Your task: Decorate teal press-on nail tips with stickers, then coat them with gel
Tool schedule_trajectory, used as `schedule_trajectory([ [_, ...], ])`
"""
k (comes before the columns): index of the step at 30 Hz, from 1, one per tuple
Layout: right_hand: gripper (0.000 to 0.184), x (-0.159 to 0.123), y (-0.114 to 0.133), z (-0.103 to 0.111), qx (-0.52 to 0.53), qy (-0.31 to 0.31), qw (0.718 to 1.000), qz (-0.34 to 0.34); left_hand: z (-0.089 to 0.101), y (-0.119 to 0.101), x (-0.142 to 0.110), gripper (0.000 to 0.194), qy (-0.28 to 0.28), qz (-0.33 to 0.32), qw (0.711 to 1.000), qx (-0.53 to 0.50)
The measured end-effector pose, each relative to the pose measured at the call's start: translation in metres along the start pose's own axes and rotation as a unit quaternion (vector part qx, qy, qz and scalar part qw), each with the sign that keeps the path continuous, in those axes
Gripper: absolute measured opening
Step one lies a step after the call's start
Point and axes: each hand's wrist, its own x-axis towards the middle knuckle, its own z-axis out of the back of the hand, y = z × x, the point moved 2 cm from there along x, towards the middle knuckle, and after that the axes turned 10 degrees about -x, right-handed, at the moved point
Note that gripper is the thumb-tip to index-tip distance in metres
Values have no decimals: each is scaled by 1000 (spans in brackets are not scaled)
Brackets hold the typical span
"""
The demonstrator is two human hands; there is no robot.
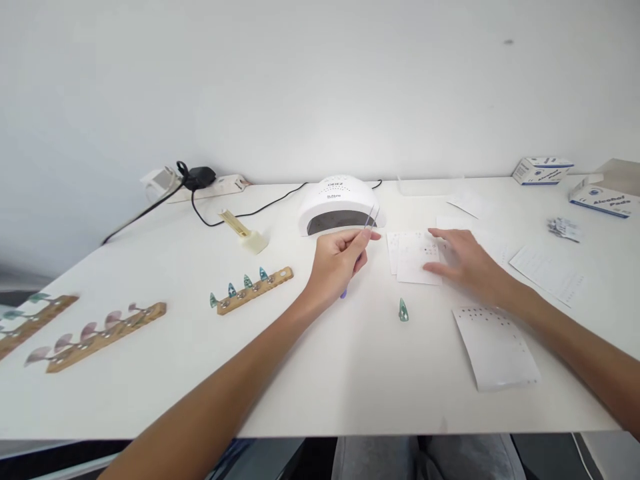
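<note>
My left hand (341,259) is closed around a pair of tweezers (371,217), whose two tips point up and away, just in front of the nail lamp. My right hand (463,257) lies with thumb and forefinger apart over a small white sticker sheet (415,263) dotted with tiny decorations, its fingertips at the sheet's right part. Another sheet peeks out from under that one on the left. On the table below the hands stands a single green press-on nail (403,311). Near my right forearm lies a larger sticker sheet (493,350) with rows of small marks.
The white nail lamp (340,200) stands against the wall. Left are wooden holders with blue-green nails (256,291) and pinkish nails (107,333), plus a pale brush (243,232). Alcohol pad boxes (543,171), sachets (564,229) and more sheets (550,275) lie right.
</note>
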Motion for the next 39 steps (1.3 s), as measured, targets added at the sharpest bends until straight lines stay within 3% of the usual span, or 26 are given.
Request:
schedule_trajectory([
  [3, 89, 1, -4, -8, -55, 53, 997, 13, -1, 4, 1, 31, 8, 20, 1000, 20],
  [9, 100, 7, -9, -3, -10, 40, 999, 10, -2, 5, 1, 30, 2, 14, 1000, 10],
  [12, 89, 8, -8, 3, 101, 3, 995, -5, -2, 7, 1, 31, 4, 12, 1000, 7],
  [16, 81, 5, 1, 9, 295, 1, 955, -29, -3, 6, 0, 28, 14, 23, 1000, -1],
  [19, 56, 1, 10, 11, 364, 20, 930, -54, -6, 3, -3, 24, 11, 37, 999, 13],
  [21, 37, -2, 14, 10, 377, 42, 923, -69, -9, 3, -6, 23, 15, 46, 998, 27],
  [23, 30, -5, 18, 8, 366, 62, 925, -81, -12, 5, -9, 22, 28, 56, 997, 39],
  [30, 28, -8, 21, 1, 378, 108, 914, -103, -18, 16, -17, 26, 49, 65, 994, 71],
  [39, 29, -7, 20, -2, 398, 93, 906, -107, -20, 18, -17, 27, 65, 46, 993, 90],
])
